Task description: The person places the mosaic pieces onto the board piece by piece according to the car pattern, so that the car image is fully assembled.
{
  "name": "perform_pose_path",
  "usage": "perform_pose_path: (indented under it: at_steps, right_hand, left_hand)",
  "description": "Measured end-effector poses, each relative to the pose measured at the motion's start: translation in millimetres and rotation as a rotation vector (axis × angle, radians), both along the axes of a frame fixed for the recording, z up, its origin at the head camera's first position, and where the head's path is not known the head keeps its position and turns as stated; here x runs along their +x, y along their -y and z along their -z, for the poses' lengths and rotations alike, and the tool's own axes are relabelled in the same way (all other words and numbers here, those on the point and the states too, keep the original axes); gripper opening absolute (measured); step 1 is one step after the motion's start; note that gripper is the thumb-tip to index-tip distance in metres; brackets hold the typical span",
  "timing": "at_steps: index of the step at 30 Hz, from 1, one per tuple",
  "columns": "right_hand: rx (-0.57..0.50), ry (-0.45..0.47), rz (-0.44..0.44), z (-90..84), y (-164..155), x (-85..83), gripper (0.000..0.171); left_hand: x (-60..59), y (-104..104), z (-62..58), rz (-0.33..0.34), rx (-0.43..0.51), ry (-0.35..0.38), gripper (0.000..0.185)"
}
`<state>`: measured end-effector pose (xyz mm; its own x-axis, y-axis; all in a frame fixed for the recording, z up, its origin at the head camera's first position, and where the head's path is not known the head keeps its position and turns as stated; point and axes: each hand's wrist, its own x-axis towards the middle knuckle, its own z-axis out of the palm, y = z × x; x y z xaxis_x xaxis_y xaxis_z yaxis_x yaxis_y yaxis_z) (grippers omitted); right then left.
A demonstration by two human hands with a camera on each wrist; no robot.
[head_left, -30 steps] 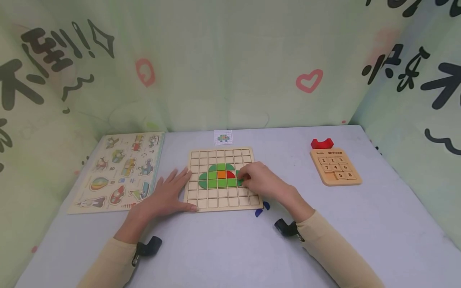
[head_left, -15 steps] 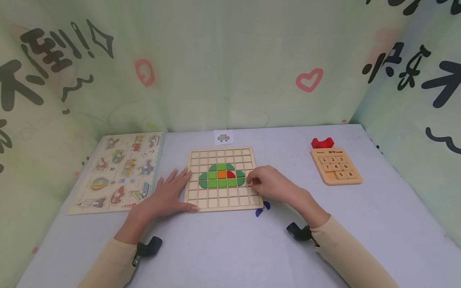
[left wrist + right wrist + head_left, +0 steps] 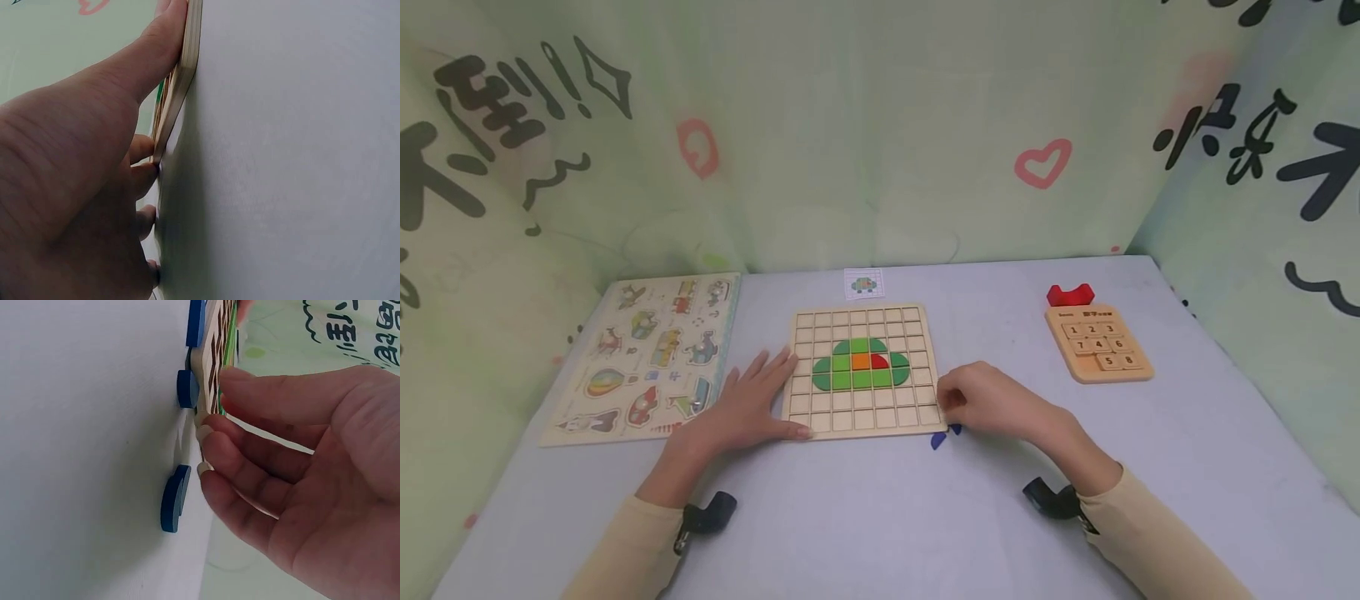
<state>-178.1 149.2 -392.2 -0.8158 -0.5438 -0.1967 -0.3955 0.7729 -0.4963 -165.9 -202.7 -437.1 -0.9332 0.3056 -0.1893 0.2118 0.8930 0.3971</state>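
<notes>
Board [image 3: 861, 371]: wooden grid tray, flat on the table [image 3: 865, 517], centre of the head view. Green tiles [image 3: 850, 372] with one orange and one red fill the middle cells; outer cells are bare.
Left hand [image 3: 748, 408]: palm down on the table at the board's left edge, fingers straight and spread, thumb [image 3: 156, 50] laid along the near edge. Grips nothing. Likely bracing the board so it does not slide.
Right hand [image 3: 992, 400]: at the board's near right corner, wrist low, forearm running back to the right. Fingers [image 3: 250, 456] loosely bent, tips at the board's edge; holds nothing that shows.
Blue pieces [image 3: 946, 435]: flat rounded tiles on the table just beside that corner, right under the fingertips. In the right wrist view three show [image 3: 175, 499], nearest one free of the fingers. Probably loose stock kept within reach.
Card [image 3: 864, 284]: small pattern picture behind the board, facing the person, probably as a reference.
Animal puzzle [image 3: 647, 358]: left of the board, apart from the left hand.
Number puzzle [image 3: 1099, 343]: well right, red block [image 3: 1071, 294] behind it.
</notes>
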Motion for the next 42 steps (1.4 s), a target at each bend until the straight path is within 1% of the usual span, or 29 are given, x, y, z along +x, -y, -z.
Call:
perform_pose_path:
  at_steps: [3,7,15,18,23,28,32,38,42]
  right_hand:
    - [0.039,0.011,0.018,0.1,-1.6,2.6,0.017]
    - [0.075,-0.001,0.042,1.3,-1.9,4.4,0.017]
    - [0.098,-0.007,0.08,0.2,1.1,9.0,0.015]
    - [0.107,-0.009,0.11,-0.2,3.1,11.6,0.014]
    - [0.142,-0.028,0.13,-0.1,6.2,13.5,0.017]
    - [0.162,-0.029,0.136,-0.4,10.3,13.7,0.024]
    - [0.164,-0.026,0.135,-0.8,12.5,14.1,0.026]
    - [0.161,-0.004,0.143,-1.9,13.2,15.0,0.024]
    - [0.152,0.009,0.134,-2.1,11.9,14.0,0.022]
  left_hand:
    - [-1.0,0.4,1.1,-0.002,-0.001,0.0,0.12]
    - [-1.1,0.5,0.9,-0.006,0.002,0.004,0.121]
    - [-0.7,-0.8,0.2,-0.007,0.012,0.009,0.12]
    - [-0.9,-1.0,0.5,-0.006,0.013,0.008,0.12]
    - [-0.7,-0.8,0.5,-0.004,0.009,0.01,0.121]
    - [-0.8,0.8,2.3,-0.007,0.006,0.006,0.122]
    - [-0.1,1.8,3.1,-0.006,0.004,0.0,0.122]
    - [0.3,0.6,2.3,-0.002,0.015,-0.004,0.121]
    - [0.1,-0.4,1.8,-0.003,0.019,-0.001,0.121]
